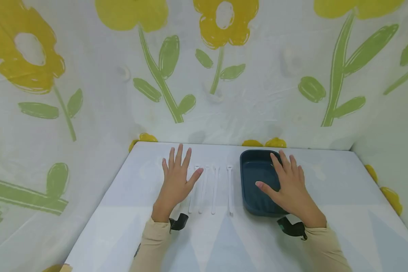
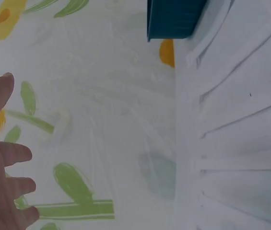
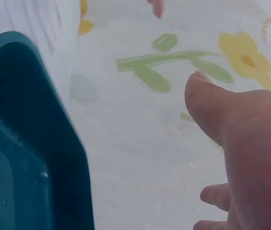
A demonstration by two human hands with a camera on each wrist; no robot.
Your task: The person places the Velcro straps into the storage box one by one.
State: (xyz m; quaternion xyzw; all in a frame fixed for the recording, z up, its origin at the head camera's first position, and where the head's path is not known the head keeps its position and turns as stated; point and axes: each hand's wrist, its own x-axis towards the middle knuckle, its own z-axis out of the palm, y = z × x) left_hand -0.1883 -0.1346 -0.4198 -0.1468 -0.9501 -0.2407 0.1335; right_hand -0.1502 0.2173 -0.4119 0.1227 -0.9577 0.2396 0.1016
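Observation:
In the head view my left hand is held over the table with its fingers spread, overlapping the left end of a row of strips. These are several slim white strips with small square heads, like cable ties, lying side by side and pointing away from me. My right hand hangs spread over the right side of a dark teal rectangular tray, hiding part of its inside. Nothing is in either hand. The left wrist view shows my left fingers apart from the strips; in the right wrist view my thumb stands off the tray wall.
The white table has pale blue triangle patterns. A white cloth printed with yellow flowers and green leaves hangs behind and beside it. Each wrist carries a small black camera mount at the beige sleeve.

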